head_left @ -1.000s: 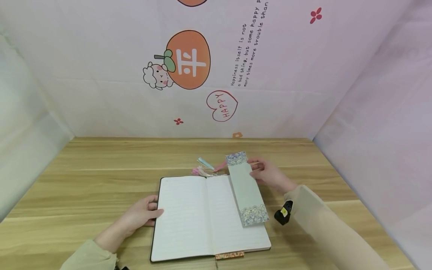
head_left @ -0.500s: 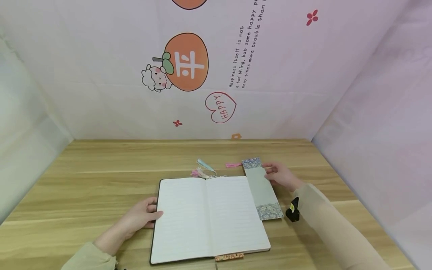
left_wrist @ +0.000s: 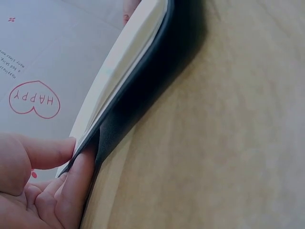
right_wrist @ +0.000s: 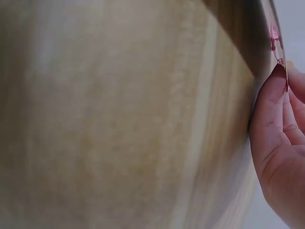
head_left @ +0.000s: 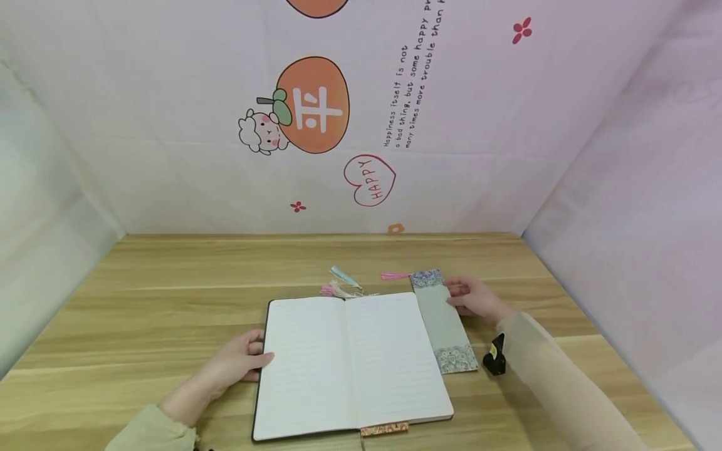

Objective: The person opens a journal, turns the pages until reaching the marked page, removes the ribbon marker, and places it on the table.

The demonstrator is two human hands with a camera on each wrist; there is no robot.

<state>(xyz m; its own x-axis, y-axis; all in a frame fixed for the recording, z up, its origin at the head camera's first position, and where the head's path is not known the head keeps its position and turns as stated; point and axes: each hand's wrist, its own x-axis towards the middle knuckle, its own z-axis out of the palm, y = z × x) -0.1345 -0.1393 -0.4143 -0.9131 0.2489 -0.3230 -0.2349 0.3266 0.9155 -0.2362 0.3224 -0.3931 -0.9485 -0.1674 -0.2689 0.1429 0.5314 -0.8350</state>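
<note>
Right grip [head_left: 475, 299] pinches the long right edge of a pale bookmark [head_left: 442, 318], thumb and fingers on either side of the card. Its two ends carry a blue lace pattern, and a pink tassel [head_left: 395, 275] trails from the far end. The bookmark sits just beside the right edge of an open notebook [head_left: 397, 357]; whether it rests fully flat on the wooden surface [head_left: 169, 282] I cannot tell. Left grip [head_left: 234, 360] holds the notebook's left edge, thumb at the pages and fingers under the black cover. Ruled pages face up. A light-blue tassel [head_left: 345, 277] lies beyond the top edge, and a patterned strip [head_left: 385, 429] sticks out below the bottom edge.
</note>
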